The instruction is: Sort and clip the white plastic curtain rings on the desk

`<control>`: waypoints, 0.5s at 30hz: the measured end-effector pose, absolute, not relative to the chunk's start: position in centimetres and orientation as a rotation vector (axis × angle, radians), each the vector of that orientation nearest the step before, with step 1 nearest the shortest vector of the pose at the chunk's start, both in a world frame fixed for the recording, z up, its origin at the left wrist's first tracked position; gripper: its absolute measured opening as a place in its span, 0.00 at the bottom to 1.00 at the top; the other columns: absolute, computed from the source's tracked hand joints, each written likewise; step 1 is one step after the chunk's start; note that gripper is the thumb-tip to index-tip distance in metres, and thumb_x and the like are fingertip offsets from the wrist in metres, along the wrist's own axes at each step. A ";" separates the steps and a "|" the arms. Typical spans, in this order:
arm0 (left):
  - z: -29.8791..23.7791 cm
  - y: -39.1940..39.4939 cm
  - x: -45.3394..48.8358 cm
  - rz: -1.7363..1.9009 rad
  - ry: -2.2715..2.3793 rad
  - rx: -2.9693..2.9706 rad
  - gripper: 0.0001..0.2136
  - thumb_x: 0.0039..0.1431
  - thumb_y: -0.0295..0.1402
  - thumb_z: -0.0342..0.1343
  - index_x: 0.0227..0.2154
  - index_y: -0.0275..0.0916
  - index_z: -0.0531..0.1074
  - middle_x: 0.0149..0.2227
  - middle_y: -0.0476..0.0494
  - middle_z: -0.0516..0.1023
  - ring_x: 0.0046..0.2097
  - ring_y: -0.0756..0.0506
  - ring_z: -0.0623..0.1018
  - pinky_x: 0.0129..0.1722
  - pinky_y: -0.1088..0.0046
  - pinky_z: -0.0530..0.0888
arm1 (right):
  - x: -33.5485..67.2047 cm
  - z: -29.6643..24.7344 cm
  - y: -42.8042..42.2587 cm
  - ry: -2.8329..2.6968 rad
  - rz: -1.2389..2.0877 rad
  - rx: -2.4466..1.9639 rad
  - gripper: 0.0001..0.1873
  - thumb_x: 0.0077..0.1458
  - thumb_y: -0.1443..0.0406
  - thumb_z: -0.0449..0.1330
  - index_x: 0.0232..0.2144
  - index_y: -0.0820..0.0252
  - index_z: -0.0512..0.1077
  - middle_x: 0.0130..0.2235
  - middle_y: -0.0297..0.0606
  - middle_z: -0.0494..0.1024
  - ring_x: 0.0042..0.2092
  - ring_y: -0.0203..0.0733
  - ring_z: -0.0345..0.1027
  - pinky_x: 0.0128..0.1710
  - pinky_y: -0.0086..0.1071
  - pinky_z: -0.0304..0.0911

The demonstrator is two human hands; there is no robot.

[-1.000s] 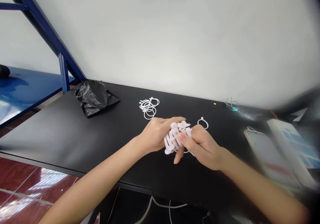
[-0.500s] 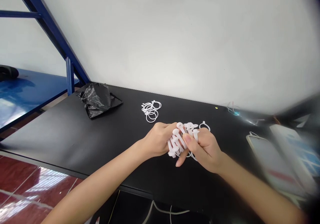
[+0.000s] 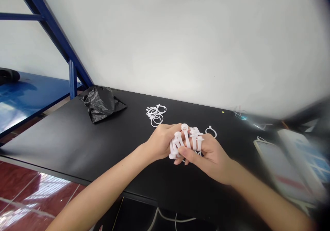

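A bunch of white plastic rings [image 3: 194, 139] with round button-like ends is held between my two hands, above the black table. My left hand [image 3: 160, 142] closes round the left end of the bunch, some of its fingers hidden behind the rings. My right hand [image 3: 213, 158] grips the bunch from the right, its thumb lying across the front and several rings round its fingers. One loose white ring [image 3: 211, 132] lies on the table just beyond my right hand. A small pile of similar rings [image 3: 156, 114] rests farther back, beyond my left hand.
A crumpled black plastic bag [image 3: 101, 104] lies at the table's back left. On the right are a phone-like flat object [image 3: 278, 165] and a white and blue box [image 3: 305, 155], both blurred. The black table [image 3: 113, 134] meets a wall behind; a blue metal frame [image 3: 54, 34] stands left.
The held rings have shifted slightly left and spread apart. My right thumb has slid left and lower across them. The loose ring now shows fully.
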State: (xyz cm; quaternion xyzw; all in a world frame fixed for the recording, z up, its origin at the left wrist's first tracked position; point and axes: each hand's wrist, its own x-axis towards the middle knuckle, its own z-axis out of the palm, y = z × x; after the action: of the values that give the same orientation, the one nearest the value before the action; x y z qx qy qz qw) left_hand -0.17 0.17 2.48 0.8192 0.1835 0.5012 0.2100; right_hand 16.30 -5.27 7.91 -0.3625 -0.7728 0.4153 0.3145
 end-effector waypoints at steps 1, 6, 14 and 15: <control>2.6 0.2 -0.2 1.437 0.511 2.294 0.06 0.64 0.30 0.50 0.33 0.35 0.69 0.24 0.51 0.71 0.23 0.54 0.69 0.21 0.81 0.65 | 16.3 7.9 -5.3 -2.006 1.088 -0.966 0.18 0.65 0.61 0.54 0.29 0.61 0.79 0.29 0.37 0.81 0.29 0.36 0.74 0.29 0.27 0.70; 3.0 0.8 -0.2 1.768 0.503 2.468 0.08 0.66 0.29 0.46 0.42 0.34 0.68 0.25 0.50 0.72 0.22 0.54 0.68 0.21 0.81 0.64 | 16.4 7.8 -5.2 -1.902 1.004 -0.988 0.15 0.64 0.62 0.55 0.29 0.60 0.77 0.29 0.36 0.81 0.29 0.35 0.75 0.29 0.26 0.70; 3.4 1.4 -0.6 1.600 0.520 2.845 0.11 0.59 0.18 0.41 0.25 0.39 0.58 0.19 0.55 0.60 0.20 0.53 0.56 0.19 0.77 0.55 | 16.6 8.7 -5.3 -1.881 1.273 -1.113 0.20 0.66 0.56 0.52 0.27 0.62 0.72 0.18 0.30 0.71 0.23 0.32 0.67 0.26 0.26 0.64; 3.4 1.4 -0.6 1.585 0.517 2.835 0.12 0.58 0.18 0.40 0.24 0.40 0.57 0.19 0.55 0.59 0.20 0.53 0.55 0.19 0.77 0.55 | 16.6 8.6 -5.2 -1.897 1.232 -1.094 0.20 0.66 0.57 0.52 0.27 0.61 0.72 0.18 0.30 0.71 0.23 0.32 0.67 0.28 0.26 0.64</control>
State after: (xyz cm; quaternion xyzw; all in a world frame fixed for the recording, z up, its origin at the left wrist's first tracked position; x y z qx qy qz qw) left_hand -0.65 1.36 3.40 0.8597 0.1567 0.4806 -0.0734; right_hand 16.58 -5.25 8.63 -0.4141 -0.7180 0.4663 0.3091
